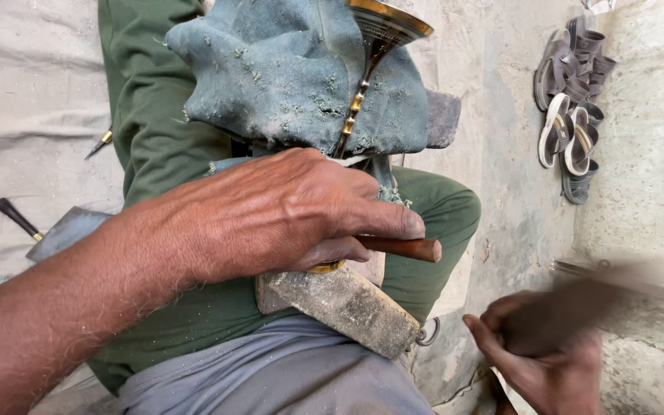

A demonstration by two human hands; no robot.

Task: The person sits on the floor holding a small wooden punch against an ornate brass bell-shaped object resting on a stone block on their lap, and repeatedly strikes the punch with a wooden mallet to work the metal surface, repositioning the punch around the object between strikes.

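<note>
Your left hand (286, 211) lies knuckles-up across your lap, fingers curled and pinching a slim turned wooden piece (403, 247) against a grey block (343, 303) that rests on your thigh. That piece runs on a long diagonal: its reddish-brown lower end juts out to the right just past your fingertips, while the shaft climbs up and away behind your hand, past small brass bands, to a flared, brass-rimmed cup (386, 23) at the top of the view. It leans on a dusty blue-grey cloth (286, 73) bunched over your green-trousered knee (439, 215). Your left forearm comes in from the lower left, wrist flat. Your right hand (547, 357) sits low at the right, well apart from the piece, closed around a dark tool (578, 303); motion blur hides its shape, so it may be a file or a stick. Sandals (574, 100) lie piled by the wall.
</note>
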